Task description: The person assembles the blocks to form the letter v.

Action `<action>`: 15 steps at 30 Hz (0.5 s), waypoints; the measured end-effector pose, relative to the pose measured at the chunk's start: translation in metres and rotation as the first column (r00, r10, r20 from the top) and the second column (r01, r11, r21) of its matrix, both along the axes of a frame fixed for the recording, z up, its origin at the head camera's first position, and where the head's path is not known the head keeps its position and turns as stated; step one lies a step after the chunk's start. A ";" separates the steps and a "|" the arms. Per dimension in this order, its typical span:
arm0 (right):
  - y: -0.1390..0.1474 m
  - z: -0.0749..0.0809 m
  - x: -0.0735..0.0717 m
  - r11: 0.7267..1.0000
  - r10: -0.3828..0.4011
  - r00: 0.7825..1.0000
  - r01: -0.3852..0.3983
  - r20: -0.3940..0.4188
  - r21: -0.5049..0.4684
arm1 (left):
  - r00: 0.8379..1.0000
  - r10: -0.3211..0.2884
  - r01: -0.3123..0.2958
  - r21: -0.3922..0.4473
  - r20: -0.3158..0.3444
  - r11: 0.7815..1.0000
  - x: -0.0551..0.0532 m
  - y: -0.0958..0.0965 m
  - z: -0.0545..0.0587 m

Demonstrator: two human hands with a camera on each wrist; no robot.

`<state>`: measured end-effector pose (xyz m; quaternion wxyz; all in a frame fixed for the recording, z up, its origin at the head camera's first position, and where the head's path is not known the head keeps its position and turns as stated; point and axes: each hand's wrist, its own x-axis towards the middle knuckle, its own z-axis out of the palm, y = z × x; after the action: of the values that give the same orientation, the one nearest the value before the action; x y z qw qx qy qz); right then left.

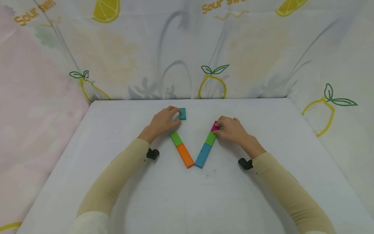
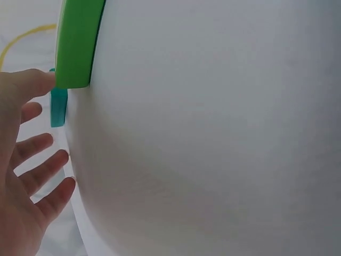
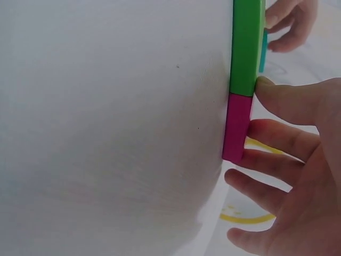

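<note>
On the white table two rows of flat blocks form a V. Its left arm is an orange block [image 1: 185,156] and a light green block [image 1: 176,138]. Its right arm is a blue block [image 1: 203,156], a second green block [image 3: 246,48] and a magenta block [image 3: 237,128]. My left hand [image 1: 164,122] is beside a teal block [image 1: 182,114] at the back, fingertips at its left edge, other fingers spread. My right hand [image 1: 233,130] lies along the right arm's outer side, thumb against the green block and fingertips against the magenta one.
Black wrist cameras [image 1: 153,153] hang below both sleeves, low over the table [image 1: 187,201]. Behind the table's far edge rises a cloth backdrop [image 1: 117,58] with printed lemons, and similar cloth hangs at both sides.
</note>
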<state>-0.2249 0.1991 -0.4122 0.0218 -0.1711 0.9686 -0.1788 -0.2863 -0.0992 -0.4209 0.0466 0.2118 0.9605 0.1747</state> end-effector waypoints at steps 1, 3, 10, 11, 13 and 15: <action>0.000 0.001 0.000 1.000 0.002 1.000 -0.002 0.001 -0.001 | 1.000 0.002 -0.002 0.001 -0.002 1.000 -0.001 0.000 -0.001; -0.001 0.002 -0.001 1.000 0.003 1.000 -0.003 0.004 0.003 | 1.000 0.002 -0.002 0.006 -0.007 1.000 -0.004 0.000 -0.002; -0.003 0.003 -0.002 1.000 -0.006 1.000 0.006 0.012 0.029 | 1.000 -0.005 0.005 0.028 -0.008 1.000 -0.012 0.002 -0.005; -0.003 0.003 -0.002 0.999 -0.008 1.000 0.007 0.014 0.031 | 1.000 -0.009 0.009 0.030 -0.006 0.999 -0.012 0.002 -0.005; -0.002 0.001 -0.002 0.999 -0.010 1.000 0.010 0.018 0.035 | 1.000 -0.018 0.018 0.034 0.000 0.999 -0.013 0.003 -0.005; -0.001 0.000 -0.002 0.999 -0.012 1.000 0.011 0.022 0.037 | 1.000 -0.025 0.025 0.039 0.007 0.999 -0.013 0.005 -0.004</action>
<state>-0.2273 0.1977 -0.4117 0.0348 -0.1633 0.9725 -0.1627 -0.2989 -0.0945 -0.4251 0.0481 0.2241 0.9539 0.1937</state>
